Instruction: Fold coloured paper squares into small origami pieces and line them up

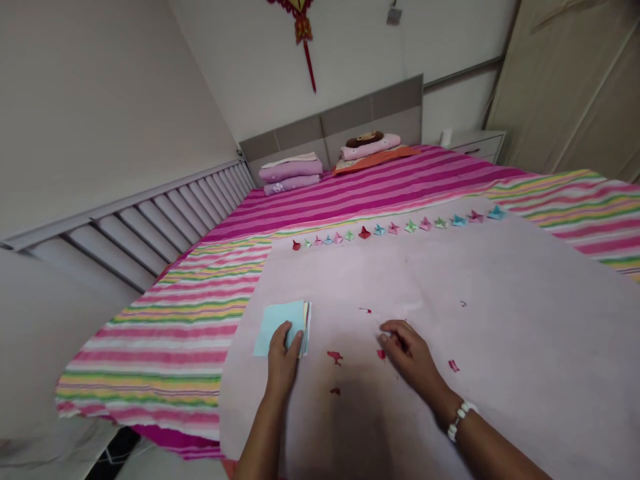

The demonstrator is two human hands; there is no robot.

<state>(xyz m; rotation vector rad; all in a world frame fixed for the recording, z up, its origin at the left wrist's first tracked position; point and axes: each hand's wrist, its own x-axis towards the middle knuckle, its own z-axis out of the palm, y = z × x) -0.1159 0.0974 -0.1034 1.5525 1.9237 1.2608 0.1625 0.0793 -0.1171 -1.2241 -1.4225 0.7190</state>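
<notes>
My left hand (285, 353) rests on the near right corner of a stack of square papers (280, 321), light blue on top with other colours showing at its right edge. Its thumb and forefinger are spread apart. My right hand (407, 353), wearing a white bead bracelet (461, 420), is low over the pale sheet (400, 280). Its fingers are curled together; whatever lies between the tips is hidden or too small to name. Close to the fingertips are a red paper scrap (381, 355) and a thin dark piece with a red end (366, 310).
More red scraps (335, 358) lie between my hands, another scrap (453, 365) to the right. Small folded paper shapes (365, 232) form a row along the sheet's far edge. Striped bedding (175, 320), folded bedding (291, 172), a headboard (330, 133) and a side rail (150, 213) surround it.
</notes>
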